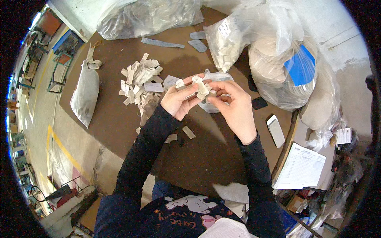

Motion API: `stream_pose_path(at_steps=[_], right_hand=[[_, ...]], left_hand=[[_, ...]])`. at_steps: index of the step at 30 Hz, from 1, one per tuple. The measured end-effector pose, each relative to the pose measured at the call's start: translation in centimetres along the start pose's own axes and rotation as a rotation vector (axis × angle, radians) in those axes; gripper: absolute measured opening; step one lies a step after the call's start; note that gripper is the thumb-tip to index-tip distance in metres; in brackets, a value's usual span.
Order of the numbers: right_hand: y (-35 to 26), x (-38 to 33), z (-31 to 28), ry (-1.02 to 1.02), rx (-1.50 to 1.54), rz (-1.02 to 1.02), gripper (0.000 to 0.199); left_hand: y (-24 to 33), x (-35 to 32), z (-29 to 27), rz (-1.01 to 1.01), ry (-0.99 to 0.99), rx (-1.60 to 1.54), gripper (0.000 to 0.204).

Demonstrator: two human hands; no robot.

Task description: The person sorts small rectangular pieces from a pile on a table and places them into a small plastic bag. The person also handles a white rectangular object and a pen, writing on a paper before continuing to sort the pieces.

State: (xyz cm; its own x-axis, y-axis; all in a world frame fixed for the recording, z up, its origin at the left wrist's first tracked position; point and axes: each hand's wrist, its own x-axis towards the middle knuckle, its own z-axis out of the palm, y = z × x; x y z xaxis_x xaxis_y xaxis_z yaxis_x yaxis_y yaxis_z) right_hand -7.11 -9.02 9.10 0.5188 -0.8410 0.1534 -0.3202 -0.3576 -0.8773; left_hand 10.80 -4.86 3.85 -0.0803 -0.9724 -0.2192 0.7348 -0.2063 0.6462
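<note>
Several small pale rectangular pieces (201,88) are held between my two hands above the brown table. My left hand (179,98) is closed round some of them, thumb on top. The fingers of my right hand (236,104) pinch at the right side of the same cluster. Their material cannot be made out. Just left of my left hand lies a loose pile of similar pale pieces (142,75). Behind my hands sits a thin clear plastic bag (216,75), partly hidden by them. A few stray pieces (189,132) lie on the table near my left forearm.
A tied white bag (85,93) lies at the left table edge. Big clear bags (151,18) line the back, one holding round pale discs (270,63). Grey strips (162,42) lie at the back. At right are a white phone (275,131) and a printed sheet (301,166).
</note>
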Motion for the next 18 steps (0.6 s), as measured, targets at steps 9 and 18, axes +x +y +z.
stream_pose_path(at_steps=[9, 18], right_hand=[[0.4, 0.7, 0.1, -0.001, 0.555, 0.238, 0.022], [1.2, 0.6, -0.5, 0.017, 0.571, 0.224, 0.016]], left_hand=[[0.0, -0.3, 0.4, 0.078, -0.027, 0.001, 0.038], [0.0, -0.2, 0.5, 0.054, -0.02, 0.012, 0.038]])
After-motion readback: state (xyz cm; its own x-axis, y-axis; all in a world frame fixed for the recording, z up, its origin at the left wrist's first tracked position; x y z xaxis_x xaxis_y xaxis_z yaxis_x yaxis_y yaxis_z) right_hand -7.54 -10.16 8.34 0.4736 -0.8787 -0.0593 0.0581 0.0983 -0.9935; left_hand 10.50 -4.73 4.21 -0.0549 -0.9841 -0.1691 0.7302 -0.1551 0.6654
